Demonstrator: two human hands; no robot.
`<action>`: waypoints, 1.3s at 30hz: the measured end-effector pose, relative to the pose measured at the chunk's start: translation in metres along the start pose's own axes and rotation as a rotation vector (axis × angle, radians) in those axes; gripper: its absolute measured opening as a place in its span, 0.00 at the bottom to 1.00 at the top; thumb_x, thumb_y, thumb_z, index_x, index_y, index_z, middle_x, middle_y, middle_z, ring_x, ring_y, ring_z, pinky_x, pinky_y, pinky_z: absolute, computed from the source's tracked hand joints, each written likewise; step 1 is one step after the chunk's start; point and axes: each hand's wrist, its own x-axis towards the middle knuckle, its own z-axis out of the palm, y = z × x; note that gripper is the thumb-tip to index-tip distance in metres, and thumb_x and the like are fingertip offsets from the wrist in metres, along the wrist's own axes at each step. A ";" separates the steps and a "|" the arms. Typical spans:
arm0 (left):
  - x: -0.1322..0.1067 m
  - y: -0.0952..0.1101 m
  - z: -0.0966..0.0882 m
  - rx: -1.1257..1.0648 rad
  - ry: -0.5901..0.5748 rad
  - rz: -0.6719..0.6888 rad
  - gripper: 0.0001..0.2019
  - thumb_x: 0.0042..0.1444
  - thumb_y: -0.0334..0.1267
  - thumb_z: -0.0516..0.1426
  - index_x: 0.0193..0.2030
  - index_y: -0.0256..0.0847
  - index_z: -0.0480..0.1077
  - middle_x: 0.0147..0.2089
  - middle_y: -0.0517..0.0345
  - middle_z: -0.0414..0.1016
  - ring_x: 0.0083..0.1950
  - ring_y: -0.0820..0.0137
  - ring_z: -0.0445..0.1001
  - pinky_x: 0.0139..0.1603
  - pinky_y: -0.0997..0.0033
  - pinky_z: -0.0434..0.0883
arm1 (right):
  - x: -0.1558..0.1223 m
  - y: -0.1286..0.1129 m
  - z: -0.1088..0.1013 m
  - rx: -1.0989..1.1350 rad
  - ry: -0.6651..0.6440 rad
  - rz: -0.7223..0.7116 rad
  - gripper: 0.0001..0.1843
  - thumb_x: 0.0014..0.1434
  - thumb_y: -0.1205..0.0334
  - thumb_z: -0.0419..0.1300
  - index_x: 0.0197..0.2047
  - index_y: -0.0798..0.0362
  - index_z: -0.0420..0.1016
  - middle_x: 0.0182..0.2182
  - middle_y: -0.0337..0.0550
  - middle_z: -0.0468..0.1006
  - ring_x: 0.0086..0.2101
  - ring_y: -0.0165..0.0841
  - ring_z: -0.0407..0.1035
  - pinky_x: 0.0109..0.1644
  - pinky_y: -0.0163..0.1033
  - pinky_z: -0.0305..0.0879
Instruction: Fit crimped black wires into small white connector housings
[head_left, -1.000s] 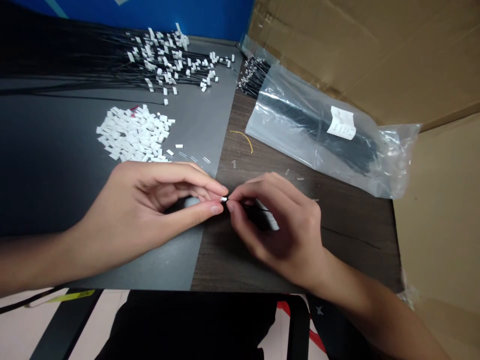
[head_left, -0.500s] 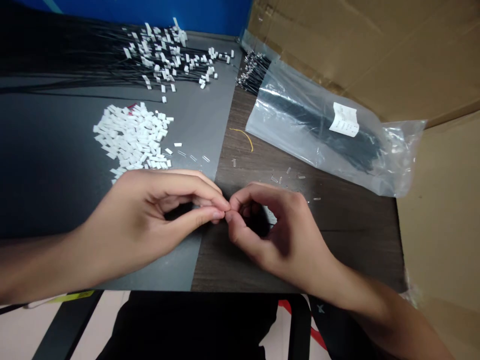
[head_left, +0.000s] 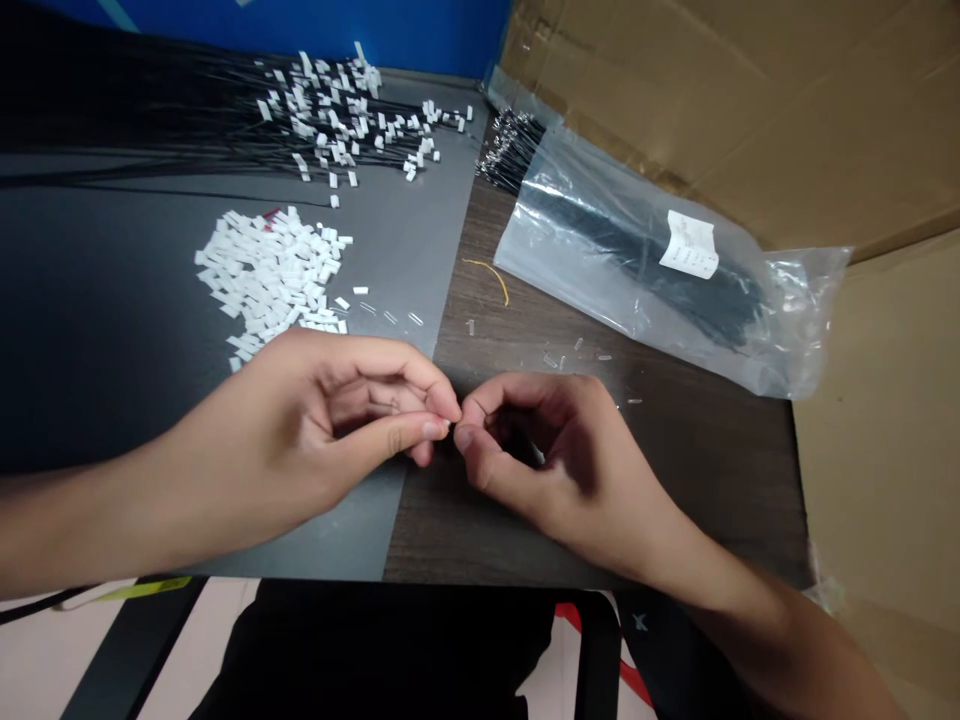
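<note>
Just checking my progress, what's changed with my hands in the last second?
Your left hand and right hand have shifted slightly toward you, fingertips still pinched together. The small white piece earlier visible between them is now hidden. Nothing was visibly let go. The white connector pile and plastic bag stayed put.

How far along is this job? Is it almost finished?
Not nearly finished, it seems. Done: black wires that appear to have white plugs on their ends. In hand: the left hand and right hand pinch something too tiny to see. Left: a big pile of loose white plugs and a bag of black wires.
</note>
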 end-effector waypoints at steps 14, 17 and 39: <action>0.000 -0.005 0.009 -0.083 0.187 0.092 0.04 0.68 0.35 0.80 0.46 0.49 0.94 0.46 0.60 0.98 0.46 0.65 0.98 0.60 0.74 0.95 | 0.007 0.010 0.000 0.039 0.105 -0.083 0.13 0.73 0.59 0.85 0.42 0.51 0.88 0.37 0.41 0.92 0.37 0.34 0.84 0.43 0.37 0.80; 0.003 -0.003 0.008 -0.110 0.170 0.108 0.03 0.68 0.33 0.78 0.45 0.46 0.94 0.45 0.58 0.98 0.45 0.66 0.97 0.57 0.75 0.95 | 0.006 0.007 0.000 0.057 0.099 -0.038 0.16 0.72 0.52 0.88 0.45 0.51 0.89 0.40 0.44 0.94 0.38 0.36 0.85 0.44 0.39 0.82; -0.002 -0.011 0.010 -0.086 0.037 -0.003 0.03 0.69 0.37 0.77 0.43 0.51 0.95 0.42 0.59 0.98 0.45 0.59 1.00 0.48 0.75 0.95 | 0.004 0.016 0.004 0.025 -0.042 -0.001 0.27 0.78 0.66 0.61 0.25 0.45 0.62 0.22 0.29 0.56 0.25 0.27 0.49 0.27 0.37 0.49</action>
